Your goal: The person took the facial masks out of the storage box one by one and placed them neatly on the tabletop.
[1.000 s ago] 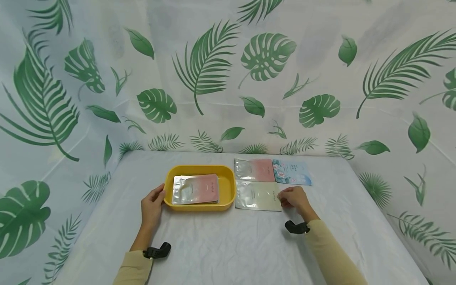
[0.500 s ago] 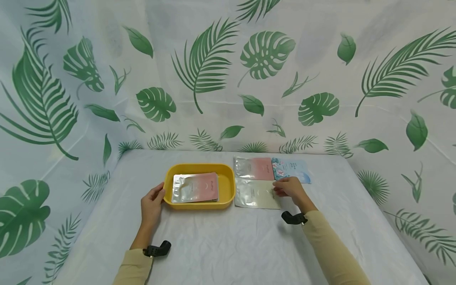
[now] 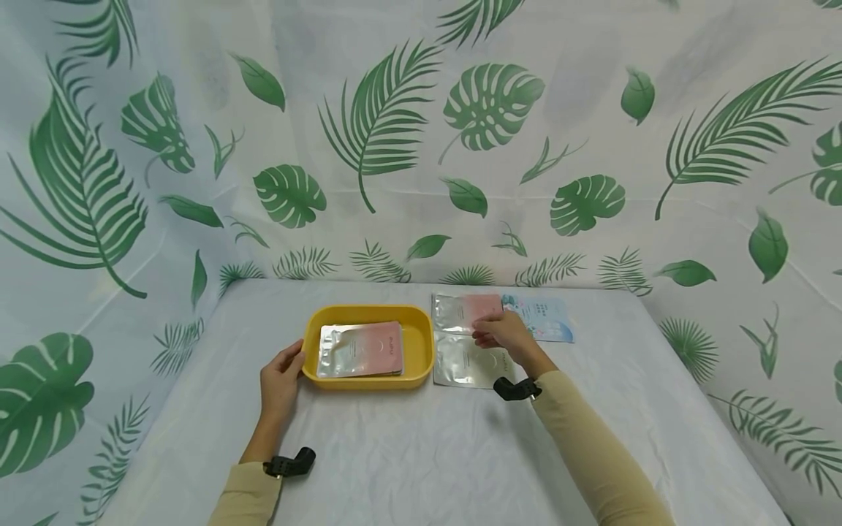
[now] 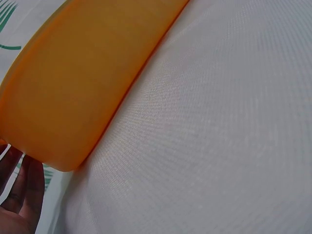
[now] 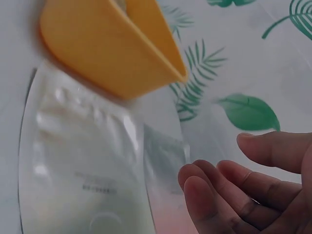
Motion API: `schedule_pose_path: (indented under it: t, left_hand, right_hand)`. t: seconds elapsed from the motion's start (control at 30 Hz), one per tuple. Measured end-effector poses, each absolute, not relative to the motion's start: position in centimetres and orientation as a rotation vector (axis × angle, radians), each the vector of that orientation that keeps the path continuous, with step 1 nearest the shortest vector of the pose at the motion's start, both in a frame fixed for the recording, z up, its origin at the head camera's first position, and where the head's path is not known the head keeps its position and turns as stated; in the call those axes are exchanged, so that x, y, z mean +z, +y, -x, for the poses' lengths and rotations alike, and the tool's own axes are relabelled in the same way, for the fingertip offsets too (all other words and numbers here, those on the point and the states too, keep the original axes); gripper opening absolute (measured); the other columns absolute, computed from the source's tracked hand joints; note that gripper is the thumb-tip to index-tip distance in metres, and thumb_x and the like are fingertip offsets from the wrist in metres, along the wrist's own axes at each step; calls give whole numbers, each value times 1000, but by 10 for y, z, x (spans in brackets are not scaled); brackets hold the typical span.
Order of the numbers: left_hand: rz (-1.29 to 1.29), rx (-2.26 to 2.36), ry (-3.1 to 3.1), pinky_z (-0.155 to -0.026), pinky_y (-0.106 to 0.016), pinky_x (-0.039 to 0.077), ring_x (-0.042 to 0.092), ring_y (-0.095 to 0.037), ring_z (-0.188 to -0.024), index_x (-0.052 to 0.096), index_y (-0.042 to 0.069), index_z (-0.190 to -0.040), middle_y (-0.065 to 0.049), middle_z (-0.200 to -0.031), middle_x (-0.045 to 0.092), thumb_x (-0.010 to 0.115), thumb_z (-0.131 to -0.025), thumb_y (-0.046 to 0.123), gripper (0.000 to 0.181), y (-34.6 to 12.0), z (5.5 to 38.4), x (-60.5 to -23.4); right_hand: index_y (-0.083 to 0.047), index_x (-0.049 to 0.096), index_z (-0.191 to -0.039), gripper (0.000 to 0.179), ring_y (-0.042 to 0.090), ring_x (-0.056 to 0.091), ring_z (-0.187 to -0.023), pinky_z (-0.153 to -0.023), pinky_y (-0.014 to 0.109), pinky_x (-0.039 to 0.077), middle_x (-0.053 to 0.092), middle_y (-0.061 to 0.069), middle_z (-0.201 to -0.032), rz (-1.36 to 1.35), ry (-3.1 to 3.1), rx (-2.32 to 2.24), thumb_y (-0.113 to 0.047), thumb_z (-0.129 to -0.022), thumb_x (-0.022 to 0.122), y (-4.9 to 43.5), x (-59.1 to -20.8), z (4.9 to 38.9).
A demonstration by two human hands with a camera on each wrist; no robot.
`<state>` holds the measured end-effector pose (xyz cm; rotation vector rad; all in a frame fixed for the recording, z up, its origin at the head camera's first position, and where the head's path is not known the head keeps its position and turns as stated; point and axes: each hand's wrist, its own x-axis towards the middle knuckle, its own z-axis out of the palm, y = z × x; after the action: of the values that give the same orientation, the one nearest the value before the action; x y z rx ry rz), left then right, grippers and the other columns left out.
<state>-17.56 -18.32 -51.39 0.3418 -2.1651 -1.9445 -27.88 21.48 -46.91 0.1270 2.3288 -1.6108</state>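
Note:
My left hand (image 3: 279,383) touches the left end of a yellow plastic tray (image 3: 421,369); in the left wrist view its fingers (image 4: 31,180) lie fairly straight against the outer wall. Inside the tray is a small stack of silver-pink sheet mask packets (image 3: 360,349). Over the packets right of the tray hovers my right hand (image 3: 509,336), its fingers (image 5: 200,200) loosely bent, thumb apart, nothing held. Beneath it lie a silver-cream packet (image 3: 460,365) and, behind that, a silver-pink packet (image 3: 454,313), both partly covered by the hand. A blue floral packet (image 3: 549,318) lies at back right.
A white cloth (image 3: 408,453) covers the table, with leaf-patterned fabric (image 3: 395,241) rising behind and at both sides. Each wrist wears a black camera band, one on the left (image 3: 289,464) and one on the right (image 3: 516,389).
My right hand has moved left and slightly away from me, from the cream packet's right edge to above the packets. The left hand, tray and packets stay put.

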Motion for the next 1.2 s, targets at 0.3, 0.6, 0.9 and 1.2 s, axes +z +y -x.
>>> schedule_pose_path:
  t: [0.3, 0.6, 0.9, 1.2]
  left_hand:
    - [-351, -1952, -2140, -77, -7, 52, 58, 3, -99, 57, 3, -134, -17, -137, 58, 56, -100, 20, 38, -191, 189, -545]
    - [-325, -1897, -2121, -76, -7, 52, 58, 9, -95, 59, 3, -132, -16, -133, 61, 57, -99, 21, 37, -191, 191, -552]
    - [-324, -1892, -2137, -77, -7, 52, 58, 8, -97, 58, 4, -133, -15, -134, 60, 56, -100, 22, 38, -191, 192, -551]
    - [-319, -1881, -2149, -78, -7, 52, 57, 8, -97, 58, 4, -133, -16, -134, 60, 56, -100, 23, 38, -191, 191, -551]
  right_hand:
    - [10, 63, -116, 31, 17, 69, -71, -71, 30, 61, 72, 14, -90, -65, 2301, -1623, -12, -94, 62, 181, -454, 290]
    - [7, 61, -122, 37, 19, 69, -80, -83, 33, 60, 71, 18, -104, -15, 2261, -1552, -18, -95, 62, 148, -442, 294]
    - [8, 62, -121, 35, 32, 70, -94, -81, 33, 60, 68, 24, -110, 16, 2249, -1539, -15, -94, 62, 116, -442, 295]
    - [7, 64, -116, 31, 26, 70, -83, -79, 34, 61, 69, 21, -104, 19, 2364, -1355, -14, -94, 62, 85, -458, 292]
